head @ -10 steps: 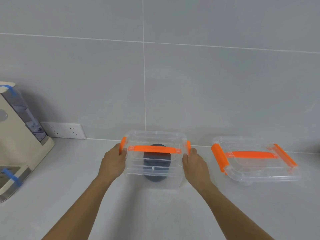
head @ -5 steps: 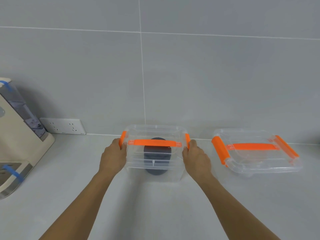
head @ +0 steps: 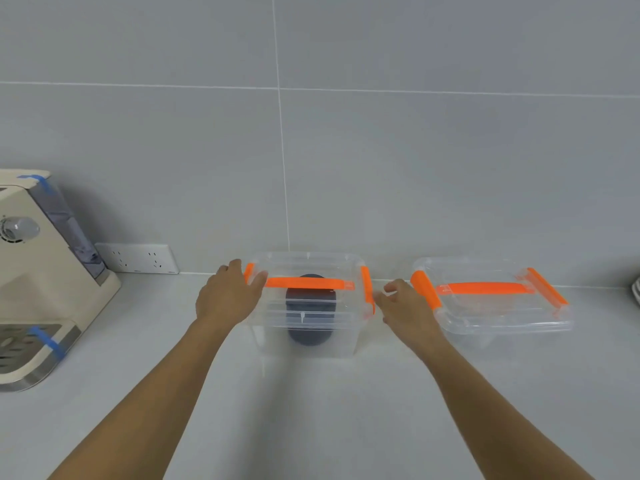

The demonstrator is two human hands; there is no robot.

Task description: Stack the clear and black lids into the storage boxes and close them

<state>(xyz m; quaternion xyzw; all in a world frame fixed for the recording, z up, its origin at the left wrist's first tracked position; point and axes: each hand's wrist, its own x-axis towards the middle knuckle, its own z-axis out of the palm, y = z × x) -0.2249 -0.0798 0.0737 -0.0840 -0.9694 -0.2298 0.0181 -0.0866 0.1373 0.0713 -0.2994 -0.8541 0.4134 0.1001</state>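
Observation:
A clear storage box [head: 343,337] with an orange handle and orange side clips stands on the counter against the wall, its cover on. Black lids [head: 310,311] show through its front wall. My left hand [head: 227,296] rests at the box's left clip with fingers spread, thumb on the cover's edge. My right hand [head: 407,308] hovers just right of the right clip, fingers loosely curled, holding nothing. A second clear box [head: 502,323] with orange handle and clips sits to the right, cover on and slightly tilted.
A cream coffee machine [head: 38,282] with blue tape stands at the left. A white wall socket [head: 138,258] is behind it on the grey tiled wall. White plates [head: 635,292] peek in at the right edge. Grey counter [head: 311,410] lies in front.
Both hands pressed against the left box's side clips earlier. Now the right hand has come off to the right and the left hand's fingers have opened over the left clip.

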